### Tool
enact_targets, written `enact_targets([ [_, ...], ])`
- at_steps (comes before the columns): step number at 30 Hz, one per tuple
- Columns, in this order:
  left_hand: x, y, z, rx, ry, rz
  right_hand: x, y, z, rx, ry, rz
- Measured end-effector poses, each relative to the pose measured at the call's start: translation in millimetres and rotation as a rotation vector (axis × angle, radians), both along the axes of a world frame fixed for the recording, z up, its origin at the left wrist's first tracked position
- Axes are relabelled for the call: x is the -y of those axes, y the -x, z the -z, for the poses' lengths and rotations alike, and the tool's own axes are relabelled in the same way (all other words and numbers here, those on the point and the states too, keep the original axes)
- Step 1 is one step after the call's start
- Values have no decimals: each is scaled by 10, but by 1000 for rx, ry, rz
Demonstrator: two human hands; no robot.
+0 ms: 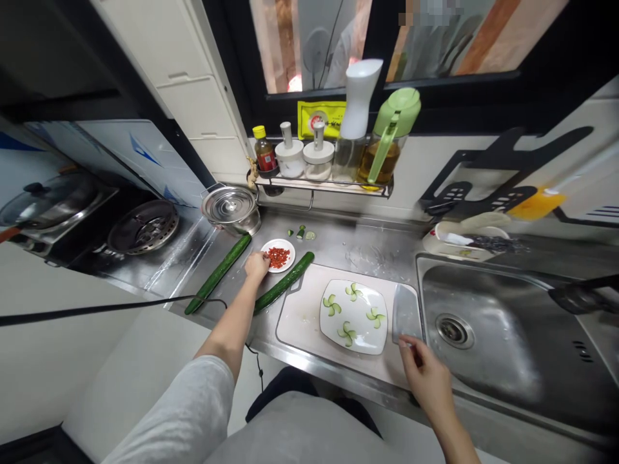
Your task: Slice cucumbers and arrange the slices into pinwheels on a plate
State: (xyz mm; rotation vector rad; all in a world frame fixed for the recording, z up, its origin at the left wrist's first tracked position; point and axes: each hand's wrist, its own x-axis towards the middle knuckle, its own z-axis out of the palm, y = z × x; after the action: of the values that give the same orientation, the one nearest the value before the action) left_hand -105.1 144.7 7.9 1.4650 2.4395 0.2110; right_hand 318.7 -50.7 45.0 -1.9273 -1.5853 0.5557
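Observation:
My left hand (257,265) is at the left rim of a small white plate (291,263) heaped with chopped red pieces (277,258). Its fingers are closed together, and whatever is between them is hidden. My right hand (428,377) is by the lower end of a cleaver (406,309) lying on the cutting board (302,316). Its thumb and forefinger are pinched; I cannot make out what they hold. On the board, a white square plate (358,316) carries several pinwheels of green cucumber slices (331,305). One cucumber (285,283) lies beside the board, another cucumber (218,274) further left.
Cucumber scraps (300,232) lie behind the small plate. A steel pot (231,207) stands back left, near the stove burner (144,225). To the right is the sink (503,374). A rack (324,185) holds seasoning jars and bottles. A black cable (120,305) crosses at left.

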Motion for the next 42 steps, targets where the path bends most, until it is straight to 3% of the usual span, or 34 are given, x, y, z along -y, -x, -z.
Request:
enact_targets([
  [4, -31, 24, 33, 19, 7, 0, 22, -24, 50, 7, 38, 7],
  [10, -56, 28, 51, 153, -44, -99, 2, 6, 62, 2, 15, -11],
  [18, -14, 32, -38, 380, -148, -177, 6, 51, 3, -2, 2, -31],
  [25, 112, -184, -247, 750, -199, -161, -57, 129, -34, -62, -8, -48],
  [28, 256, -372, -376, 1143, -144, -131, -144, 244, -111, -93, -17, -84],
  [30, 399, -549, -458, 1334, -102, -72, -208, 363, -213, -112, -9, -121],
  [32, 585, -772, -531, 1356, -42, 22, -259, 509, -340, -132, -8, -182],
  [35, 923, -1137, -622, 1214, 61, 279, -284, 729, -507, -165, -7, -303],
  [37, 1145, -1347, -671, 1053, 29, 465, -267, 838, -559, -159, 27, -358],
  [42, 1484, -1633, -718, 713, -35, 767, -205, 894, -481, -142, 223, -314],
])
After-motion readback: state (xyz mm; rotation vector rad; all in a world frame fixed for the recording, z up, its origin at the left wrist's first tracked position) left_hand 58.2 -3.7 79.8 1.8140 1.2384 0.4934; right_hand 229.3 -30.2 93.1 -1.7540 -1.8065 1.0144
